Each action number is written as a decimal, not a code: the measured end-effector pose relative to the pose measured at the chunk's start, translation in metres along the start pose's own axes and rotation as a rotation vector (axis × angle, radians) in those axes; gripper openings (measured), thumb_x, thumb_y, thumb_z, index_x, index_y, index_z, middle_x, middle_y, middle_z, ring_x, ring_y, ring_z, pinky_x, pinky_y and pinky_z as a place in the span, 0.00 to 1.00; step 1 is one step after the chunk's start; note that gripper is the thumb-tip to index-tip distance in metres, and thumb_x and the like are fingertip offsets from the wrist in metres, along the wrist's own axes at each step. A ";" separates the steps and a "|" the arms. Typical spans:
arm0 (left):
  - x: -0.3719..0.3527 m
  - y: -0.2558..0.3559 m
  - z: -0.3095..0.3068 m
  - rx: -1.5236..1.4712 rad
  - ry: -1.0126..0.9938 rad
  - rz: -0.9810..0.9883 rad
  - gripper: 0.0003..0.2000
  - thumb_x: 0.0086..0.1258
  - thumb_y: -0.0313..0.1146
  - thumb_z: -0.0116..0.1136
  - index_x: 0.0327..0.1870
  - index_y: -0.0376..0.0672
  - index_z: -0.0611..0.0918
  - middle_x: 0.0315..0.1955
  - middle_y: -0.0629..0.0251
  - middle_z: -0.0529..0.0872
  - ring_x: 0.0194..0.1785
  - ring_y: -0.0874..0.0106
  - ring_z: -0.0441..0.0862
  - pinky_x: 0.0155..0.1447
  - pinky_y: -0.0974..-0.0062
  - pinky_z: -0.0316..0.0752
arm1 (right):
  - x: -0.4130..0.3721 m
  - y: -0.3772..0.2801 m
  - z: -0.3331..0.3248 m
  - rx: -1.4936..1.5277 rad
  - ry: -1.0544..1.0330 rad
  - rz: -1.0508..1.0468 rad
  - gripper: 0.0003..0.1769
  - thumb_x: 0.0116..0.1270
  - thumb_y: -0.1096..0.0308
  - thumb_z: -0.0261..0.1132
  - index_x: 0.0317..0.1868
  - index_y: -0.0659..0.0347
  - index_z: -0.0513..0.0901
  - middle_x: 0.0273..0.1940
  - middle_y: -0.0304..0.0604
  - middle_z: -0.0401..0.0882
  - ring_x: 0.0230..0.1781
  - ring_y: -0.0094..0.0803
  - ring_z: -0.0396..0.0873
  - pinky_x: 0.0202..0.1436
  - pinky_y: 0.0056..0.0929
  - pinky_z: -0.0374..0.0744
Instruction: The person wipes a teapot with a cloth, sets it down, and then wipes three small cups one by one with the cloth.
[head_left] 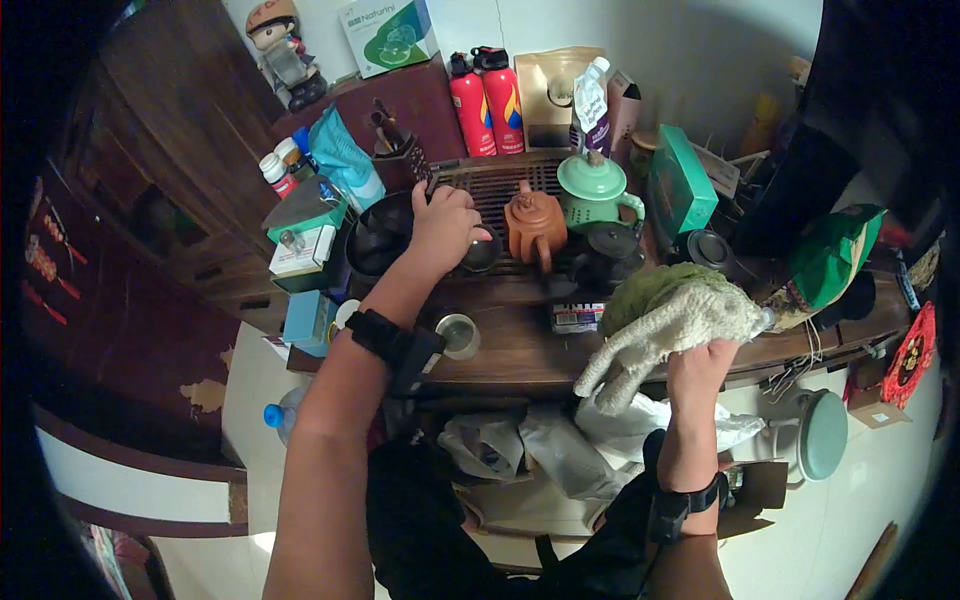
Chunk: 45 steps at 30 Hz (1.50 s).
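**Towel dangling near crowded teaware**

Towel [668, 318] is hanging bunched in the right hand [700, 368], whose fingers are closing fully around its lower folds. It is sitting in front of and to the right of the brown teapot [535, 228], over the front edge of the tabletop [520, 355]. One loose tail is drooping below that edge.

The left hand [445, 228] is curling over a small dark cup [482, 252] just left of the brown teapot. Its fingertips are hiding under the knuckles, so I cannot tell whether it is actually gripping the cup or only resting on it.

Risks, as I am judging them:

- The cup is sitting almost against the brown teapot, so a sideways lift is likely to knock the pot or its lid.
- The green teapot [593, 190] behind and the dark teapot [605, 255] to the right are crowding the slatted tray [500, 185], leaving little room for a wrist.
- The glass cup [458, 336], in front of the brown teapot, is lying right under the left forearm and could be tipped.
- The towel's trailing end could be snagging a spout.
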<state>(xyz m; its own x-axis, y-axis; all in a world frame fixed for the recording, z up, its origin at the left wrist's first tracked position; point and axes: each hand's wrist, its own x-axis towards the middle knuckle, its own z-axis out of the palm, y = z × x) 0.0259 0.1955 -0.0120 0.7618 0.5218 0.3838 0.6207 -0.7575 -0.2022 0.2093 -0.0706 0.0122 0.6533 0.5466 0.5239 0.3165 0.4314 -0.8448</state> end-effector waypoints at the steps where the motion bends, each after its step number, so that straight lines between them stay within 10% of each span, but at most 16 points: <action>1: 0.000 0.001 0.003 -0.027 0.017 -0.012 0.13 0.50 0.48 0.59 0.29 0.51 0.85 0.38 0.72 0.78 0.53 0.69 0.68 0.65 0.48 0.46 | 0.000 0.000 0.000 0.000 0.004 0.004 0.06 0.57 0.78 0.59 0.36 0.69 0.77 0.36 0.41 0.77 0.37 0.27 0.75 0.43 0.25 0.72; 16: -0.010 0.002 -0.007 0.014 0.128 0.022 0.13 0.51 0.49 0.59 0.31 0.52 0.84 0.42 0.69 0.77 0.56 0.68 0.66 0.65 0.48 0.45 | -0.001 0.005 -0.003 0.003 0.005 0.060 0.08 0.58 0.79 0.57 0.39 0.68 0.76 0.38 0.41 0.77 0.40 0.28 0.74 0.47 0.26 0.71; 23: -0.025 -0.062 -0.055 -0.067 0.236 -0.214 0.08 0.54 0.41 0.60 0.31 0.52 0.84 0.32 0.67 0.81 0.43 0.66 0.77 0.52 0.59 0.63 | -0.003 0.017 -0.009 0.065 0.048 0.064 0.08 0.59 0.78 0.55 0.40 0.69 0.74 0.40 0.42 0.76 0.41 0.27 0.73 0.47 0.24 0.71; 45: -0.031 -0.092 -0.022 0.331 -0.237 -0.482 0.07 0.57 0.34 0.54 0.30 0.48 0.84 0.30 0.66 0.84 0.41 0.66 0.80 0.45 0.64 0.64 | -0.003 0.012 0.001 0.105 -0.024 0.068 0.07 0.60 0.77 0.57 0.39 0.69 0.75 0.39 0.41 0.76 0.39 0.26 0.74 0.44 0.24 0.73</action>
<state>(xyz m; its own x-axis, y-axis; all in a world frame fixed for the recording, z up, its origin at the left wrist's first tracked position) -0.0590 0.2406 0.0150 0.3787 0.8759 0.2990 0.9001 -0.2734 -0.3392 0.2106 -0.0663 0.0007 0.6537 0.5935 0.4695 0.1977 0.4649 -0.8630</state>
